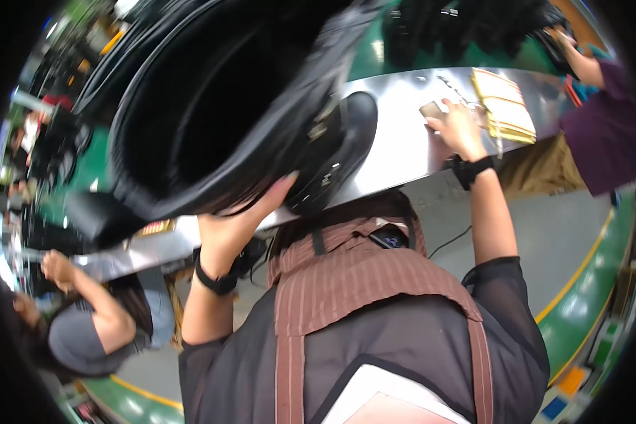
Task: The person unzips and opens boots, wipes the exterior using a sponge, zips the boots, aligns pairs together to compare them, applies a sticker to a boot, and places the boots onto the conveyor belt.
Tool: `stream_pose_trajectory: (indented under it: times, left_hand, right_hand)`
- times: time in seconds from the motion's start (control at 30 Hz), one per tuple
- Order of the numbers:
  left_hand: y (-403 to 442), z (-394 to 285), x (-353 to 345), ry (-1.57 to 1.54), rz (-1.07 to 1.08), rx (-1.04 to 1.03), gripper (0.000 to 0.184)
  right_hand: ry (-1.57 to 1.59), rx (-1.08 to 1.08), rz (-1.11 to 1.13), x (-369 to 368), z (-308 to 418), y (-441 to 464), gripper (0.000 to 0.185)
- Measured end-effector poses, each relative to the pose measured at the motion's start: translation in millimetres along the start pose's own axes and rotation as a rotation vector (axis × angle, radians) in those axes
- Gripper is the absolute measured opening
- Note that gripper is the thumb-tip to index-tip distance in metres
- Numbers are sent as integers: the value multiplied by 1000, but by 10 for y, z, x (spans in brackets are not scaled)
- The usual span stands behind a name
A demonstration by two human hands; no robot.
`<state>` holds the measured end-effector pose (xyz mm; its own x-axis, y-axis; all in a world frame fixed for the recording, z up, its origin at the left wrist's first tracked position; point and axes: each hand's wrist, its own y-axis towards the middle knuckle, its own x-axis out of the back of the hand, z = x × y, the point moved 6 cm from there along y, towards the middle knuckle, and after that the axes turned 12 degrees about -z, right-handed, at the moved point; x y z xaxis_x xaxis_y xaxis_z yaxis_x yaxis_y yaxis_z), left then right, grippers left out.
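"Why is the left hand [242, 225] curled tightly around the black bag [283, 134], upper left?"
"Probably to keep it tilted, mouth open, over the desk [403, 157]."
"And the right hand [461, 131]?"
"Upper right, half-closed, pinching a small block [432, 110]."

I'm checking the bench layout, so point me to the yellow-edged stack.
In the head view, the yellow-edged stack lies at upper right on the metal bench, just right of the person's right hand.
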<state>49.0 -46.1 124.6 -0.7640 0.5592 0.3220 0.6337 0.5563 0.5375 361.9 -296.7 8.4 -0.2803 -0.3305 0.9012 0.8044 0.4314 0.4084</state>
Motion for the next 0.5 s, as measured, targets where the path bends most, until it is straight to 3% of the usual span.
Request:
stream_pose_trajectory:
  times: [0.07,0.1,0.13,0.23,0.33,0.43,0.5]
  left_hand:
    - [144,-127,30,92,-20,34,37]
    - [181,-94,56,261,-61,-109,36]
    - [230,-134,46,241,-115,-252,32]
    - [479,-224,-30,274,-126,-253,34]
    - [823,-285,-140,333,-81,-275,39]
    - [1084,-416,-267,237,-54,-205,38]
    - [1253,-517,-290,371,41,84,50]
  right_hand:
    - [75,-17,64,-23,-11,45,61]
    - [134,-26,68,-15,-22,75,58]
    - [188,-43,69,-12,-24,92,56]
    - [236,-93,147,13,34,33,48]
    - [389,-112,-110,357,149,-16,45]
    - [829,-109,-299,1023,539,-159,42]
    - [1034,-59,-309,1389,882,-315,37]
